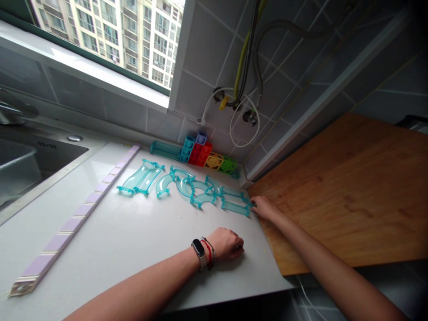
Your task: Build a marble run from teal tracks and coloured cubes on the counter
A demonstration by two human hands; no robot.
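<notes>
Right hand point(263, 207) at the straight teal piece point(235, 207), grip unclear: one careless nudge could skew the row! Left hand point(227, 244) curled closed.

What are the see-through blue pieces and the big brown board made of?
The blue pieces look like clear, glossy plastic: the white counter shows through. The board looks like smooth wood with streaky grain, though that might be printed.

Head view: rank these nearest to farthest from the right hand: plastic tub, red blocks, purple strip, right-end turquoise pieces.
1. Right-end turquoise pieces, immediately left
2. Red blocks, back left
3. Purple strip, farther left
4. Plastic tub, far left, in the sink
</notes>
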